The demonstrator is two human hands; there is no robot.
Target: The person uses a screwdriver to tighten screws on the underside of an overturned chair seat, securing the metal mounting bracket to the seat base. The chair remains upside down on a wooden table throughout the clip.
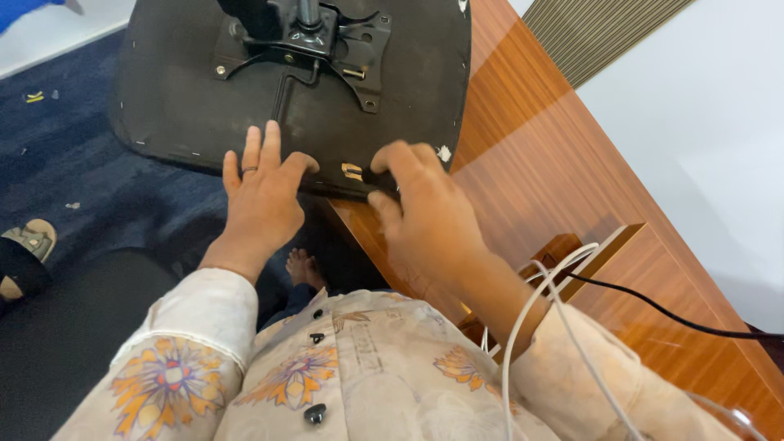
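An upturned black chair seat [188, 90] lies partly on a wooden desk, its underside facing up with a black metal mounting plate [306, 41] bolted at the centre. My left hand [260, 192] rests flat on the seat's near edge, fingers spread, a ring on one finger. My right hand [425, 208] grips the near edge of the seat beside a small brass-coloured clip [352, 171], with fingers curled over the rim.
The glossy wooden desk [555, 163] runs to the right, with a cable slot [608, 245], white cables [531, 310] and a black cable [653, 306]. Dark blue carpet [65, 163] lies left, with a sandalled foot [28, 245]. My bare foot [304, 268] shows below.
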